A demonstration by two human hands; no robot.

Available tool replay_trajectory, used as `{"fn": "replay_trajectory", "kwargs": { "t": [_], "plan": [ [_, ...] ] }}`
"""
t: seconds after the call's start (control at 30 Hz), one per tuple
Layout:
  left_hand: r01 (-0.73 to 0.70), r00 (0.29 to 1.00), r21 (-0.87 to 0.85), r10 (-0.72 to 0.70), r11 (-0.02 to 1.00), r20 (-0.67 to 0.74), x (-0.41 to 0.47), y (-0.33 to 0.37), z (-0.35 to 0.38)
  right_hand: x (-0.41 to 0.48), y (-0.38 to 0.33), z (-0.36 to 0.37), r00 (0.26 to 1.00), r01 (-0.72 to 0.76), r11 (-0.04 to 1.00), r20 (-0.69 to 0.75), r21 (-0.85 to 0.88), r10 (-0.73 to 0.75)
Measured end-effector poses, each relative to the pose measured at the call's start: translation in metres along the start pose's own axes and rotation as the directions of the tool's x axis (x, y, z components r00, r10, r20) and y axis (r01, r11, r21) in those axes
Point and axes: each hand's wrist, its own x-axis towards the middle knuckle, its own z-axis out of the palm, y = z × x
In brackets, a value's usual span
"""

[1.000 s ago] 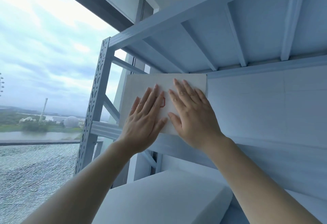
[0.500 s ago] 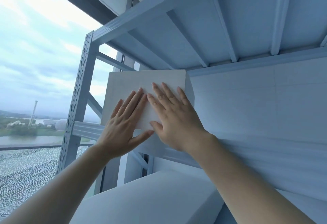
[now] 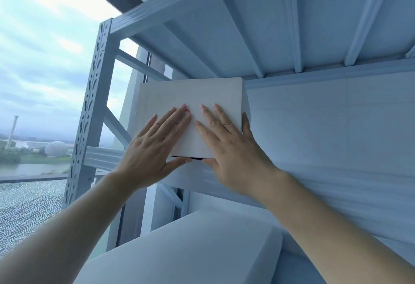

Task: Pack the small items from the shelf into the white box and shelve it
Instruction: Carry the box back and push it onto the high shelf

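The white box (image 3: 190,95) stands on an upper shelf of the pale metal rack, its front face toward me, just left of the shelf's middle. A thin dark gap shows under its bottom edge above the shelf's front rail (image 3: 336,189). My left hand (image 3: 152,151) lies flat on the lower left of the box front, fingers spread, thumb below the bottom edge. My right hand (image 3: 231,149) lies flat on the lower right, with its little finger at the box's right corner and its thumb under the edge. No small items are visible.
The rack's perforated upright post (image 3: 89,115) stands left of the box with a diagonal brace behind it. The underside of the shelf above (image 3: 269,25) is close over the box. A large white foam block (image 3: 190,250) lies on the lower shelf. A window (image 3: 33,81) fills the left.
Both hands have slid lower on the box front and drawn slightly apart. My right little finger has reached the box's right corner. The view has moved closer to the shelf.
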Motion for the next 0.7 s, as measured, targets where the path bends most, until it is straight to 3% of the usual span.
{"fn": "replay_trajectory", "kwargs": {
  "t": [0.27,0.37,0.47,0.7],
  "plan": [
    [0.058,0.997,-0.083,-0.053,0.995,0.058,-0.017,-0.027,0.012,0.027,-0.021,0.016,0.997,0.023,0.999,0.077,0.038,-0.026],
    [0.066,0.996,-0.12,-0.059,0.991,0.06,-0.022,-0.034,0.012,0.029,-0.018,0.013,0.995,-0.015,0.987,0.099,0.157,-0.001],
    [0.04,0.998,-0.109,-0.036,0.993,0.046,-0.021,-0.036,0.013,0.025,-0.018,0.009,0.995,-0.093,0.959,-0.004,0.268,0.097],
    [-0.026,0.999,-0.094,0.029,0.995,0.025,-0.004,-0.034,0.015,0.013,-0.025,0.016,0.955,-0.295,0.939,0.014,0.176,0.297]
  ]
}}
